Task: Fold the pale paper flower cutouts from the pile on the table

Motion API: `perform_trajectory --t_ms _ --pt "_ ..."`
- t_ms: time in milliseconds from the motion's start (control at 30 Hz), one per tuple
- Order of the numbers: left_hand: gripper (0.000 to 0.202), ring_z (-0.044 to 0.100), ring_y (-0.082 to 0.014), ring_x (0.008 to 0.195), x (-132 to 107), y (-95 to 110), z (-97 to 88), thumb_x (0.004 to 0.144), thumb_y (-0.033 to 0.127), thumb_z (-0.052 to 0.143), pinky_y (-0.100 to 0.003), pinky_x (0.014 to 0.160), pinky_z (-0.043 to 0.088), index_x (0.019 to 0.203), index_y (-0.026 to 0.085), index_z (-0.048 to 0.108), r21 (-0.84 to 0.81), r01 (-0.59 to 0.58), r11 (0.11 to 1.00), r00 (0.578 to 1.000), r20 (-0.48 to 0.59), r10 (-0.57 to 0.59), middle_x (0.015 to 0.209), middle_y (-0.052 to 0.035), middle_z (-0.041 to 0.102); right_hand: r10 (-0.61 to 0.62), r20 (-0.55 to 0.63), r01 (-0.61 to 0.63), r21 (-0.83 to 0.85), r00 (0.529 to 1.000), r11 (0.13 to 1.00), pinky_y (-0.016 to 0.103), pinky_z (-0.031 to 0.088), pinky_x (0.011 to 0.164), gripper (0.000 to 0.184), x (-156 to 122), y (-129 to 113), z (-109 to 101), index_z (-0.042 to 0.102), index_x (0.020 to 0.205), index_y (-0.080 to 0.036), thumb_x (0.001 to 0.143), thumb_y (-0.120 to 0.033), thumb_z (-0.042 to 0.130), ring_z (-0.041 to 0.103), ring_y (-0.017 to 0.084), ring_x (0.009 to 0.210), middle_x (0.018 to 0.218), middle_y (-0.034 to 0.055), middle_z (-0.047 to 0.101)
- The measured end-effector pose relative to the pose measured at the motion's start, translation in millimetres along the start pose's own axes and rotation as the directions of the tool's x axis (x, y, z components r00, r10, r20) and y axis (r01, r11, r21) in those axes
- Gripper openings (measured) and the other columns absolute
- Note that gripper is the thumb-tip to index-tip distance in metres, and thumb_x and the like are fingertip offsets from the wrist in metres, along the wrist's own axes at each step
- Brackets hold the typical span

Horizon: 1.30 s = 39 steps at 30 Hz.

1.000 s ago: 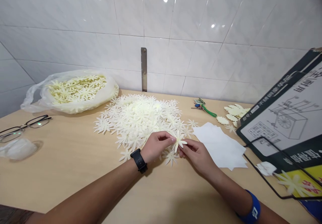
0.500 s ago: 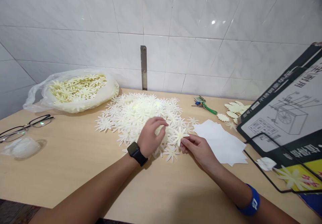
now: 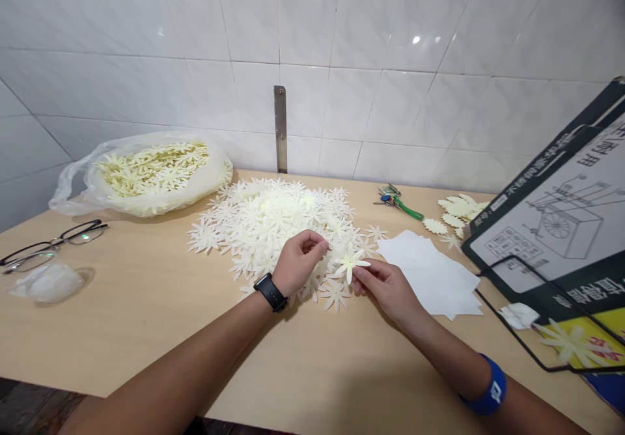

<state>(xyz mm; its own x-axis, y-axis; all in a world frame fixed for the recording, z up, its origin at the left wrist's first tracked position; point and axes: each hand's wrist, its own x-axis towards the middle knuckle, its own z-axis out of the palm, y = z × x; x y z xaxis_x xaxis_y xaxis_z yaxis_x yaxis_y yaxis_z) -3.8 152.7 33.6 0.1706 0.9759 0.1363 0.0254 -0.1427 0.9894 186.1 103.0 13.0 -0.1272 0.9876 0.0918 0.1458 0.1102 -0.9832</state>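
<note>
A pile of pale cream paper flowers (image 3: 273,220) lies spread on the wooden table (image 3: 146,318). My right hand (image 3: 383,285) pinches one paper flower (image 3: 349,262) at the pile's near right edge and holds it just above the table. My left hand (image 3: 297,262), with a black watch on the wrist, hovers beside it over the pile's near edge. Its fingers are curled together in a pinch, and what they hold is too small to make out.
A plastic bag of yellowish flowers (image 3: 151,171) sits at the back left. Glasses (image 3: 53,243) and a small clear wrapper (image 3: 43,282) lie at the left. White paper sheets (image 3: 430,272), keys with a green tag (image 3: 398,204), more flowers (image 3: 456,210) and a printed box (image 3: 561,226) stand to the right.
My left hand let go of the flower, reached into the pile, then drew back toward the flower with its fingers pinched. My right hand kept holding the flower.
</note>
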Motion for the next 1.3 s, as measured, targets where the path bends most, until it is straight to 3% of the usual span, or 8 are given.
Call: perform_trajectory --t_ms 100,300,433,567,733,1000,1167,1300 --pt "0.018 0.061 -0.0132 0.069 6.7 -2.8 -7.3 0.078 0.032 0.061 -0.030 0.073 0.052 0.077 0.015 0.055 -0.076 0.039 0.996 0.995 -0.094 -0.047 0.072 -0.0021 0.064 0.007 -0.016 -0.007 0.003 1.000 1.000 0.029 0.041 0.059 0.031 0.7 -0.4 -1.7 0.062 0.067 -0.018 0.088 -0.040 0.059 0.052 0.014 0.060 0.061 0.0009 0.059" --pt "0.020 0.060 -0.0149 0.071 14.2 -7.7 -17.6 0.075 0.024 0.063 -0.034 0.075 0.052 0.091 0.017 0.056 -0.004 0.029 1.000 0.986 -0.166 -0.029 0.074 -0.0006 0.061 0.035 -0.001 -0.035 0.015 0.999 0.999 0.029 0.042 0.058 0.031 0.8 0.1 -1.2 0.060 0.069 -0.019 0.088 -0.043 0.057 0.052 0.015 0.059 0.062 0.0013 0.059" --pt "0.020 0.057 -0.0203 0.095 9.2 -4.4 -17.3 0.075 0.017 0.064 -0.036 0.086 0.046 0.094 0.019 0.064 0.285 -0.137 0.949 0.951 -0.230 0.206 0.101 -0.0058 0.063 0.064 -0.008 -0.064 0.013 0.998 0.998 0.028 0.041 0.059 0.031 -0.2 0.4 -0.8 0.061 0.070 -0.018 0.089 -0.043 0.057 0.052 0.014 0.060 0.063 0.0011 0.059" --pt "0.012 0.059 -0.0173 0.086 -2.9 2.1 -9.7 0.086 0.018 0.056 -0.030 0.076 0.047 0.087 0.019 0.067 0.474 -0.406 0.781 0.882 -0.020 0.470 0.088 -0.0044 0.066 0.079 -0.006 -0.079 0.013 0.997 0.997 0.028 0.041 0.059 0.034 0.6 0.8 0.0 0.061 0.068 -0.017 0.088 -0.045 0.059 0.051 0.014 0.059 0.061 0.0009 0.059" --pt "0.013 0.062 -0.0157 0.085 -16.0 1.1 3.4 0.088 0.022 0.060 -0.027 0.075 0.049 0.091 0.019 0.072 0.380 -0.530 0.758 0.848 0.261 0.462 0.089 -0.0053 0.068 0.076 -0.005 -0.076 0.031 0.997 0.997 0.028 0.042 0.059 0.035 1.1 2.0 0.9 0.063 0.066 -0.017 0.085 -0.046 0.062 0.052 0.014 0.059 0.060 0.0007 0.059" --pt "0.017 0.062 -0.0159 0.079 -19.4 0.0 10.1 0.088 0.024 0.057 -0.027 0.070 0.048 0.087 0.020 0.073 0.323 -0.436 0.840 0.884 0.327 0.333 0.086 -0.0056 0.070 0.062 0.041 -0.065 0.085 0.997 0.994 0.027 0.044 0.058 0.033 0.6 2.4 1.3 0.066 0.064 -0.016 0.082 -0.044 0.066 0.054 0.014 0.058 0.059 0.0013 0.062" --pt "0.014 0.058 -0.0152 0.072 -19.3 2.5 15.0 0.084 0.025 0.058 -0.025 0.062 0.045 0.077 0.018 0.067 0.197 -0.171 0.965 0.974 0.179 0.137 0.079 -0.0048 0.066 0.044 0.076 -0.048 0.044 0.996 0.998 0.027 0.042 0.058 0.033 -0.6 -0.4 2.4 0.065 0.066 -0.017 0.087 -0.042 0.061 0.052 0.015 0.059 0.060 0.0009 0.060" --pt "0.016 0.053 -0.0124 0.066 -12.5 0.4 11.2 0.081 0.030 0.060 -0.023 0.061 0.044 0.073 0.016 0.063 0.031 0.021 0.999 0.996 0.081 -0.024 0.070 -0.0014 0.060 0.034 0.046 -0.035 0.009 0.998 0.999 0.027 0.042 0.059 0.033 -0.7 -2.0 2.4 0.064 0.067 -0.018 0.088 -0.042 0.058 0.053 0.015 0.060 0.060 0.0007 0.059"
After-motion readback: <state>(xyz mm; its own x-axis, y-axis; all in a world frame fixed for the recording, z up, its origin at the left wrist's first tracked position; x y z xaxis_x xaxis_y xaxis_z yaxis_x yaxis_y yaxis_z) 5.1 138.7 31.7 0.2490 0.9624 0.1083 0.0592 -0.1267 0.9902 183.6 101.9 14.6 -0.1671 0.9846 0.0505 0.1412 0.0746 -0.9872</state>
